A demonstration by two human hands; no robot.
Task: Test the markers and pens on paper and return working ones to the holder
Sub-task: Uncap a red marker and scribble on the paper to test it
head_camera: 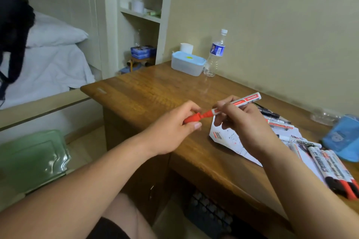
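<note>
Two hands show: one left hand [174, 128] and one right hand [244, 122]. Between them are one red marker [246, 100] and one red cap [192, 118]. One sheet of paper [227, 137] lies on the one table [147, 91]. At four o'clock of the paper, three capped markers [322, 167] lie side by side, one black-capped and two red-capped. More lie at two o'clock, too overlapped to count. At twelve o'clock stand one bottle [214, 54], one lidded box [187, 64] and one paper roll [186, 47]. At three o'clock lies one blue pouch [342, 137].

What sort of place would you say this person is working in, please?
Probably a bedroom: a bed with white sheets and a pillow sits beside the wooden desk, near built-in wall shelves.
</note>
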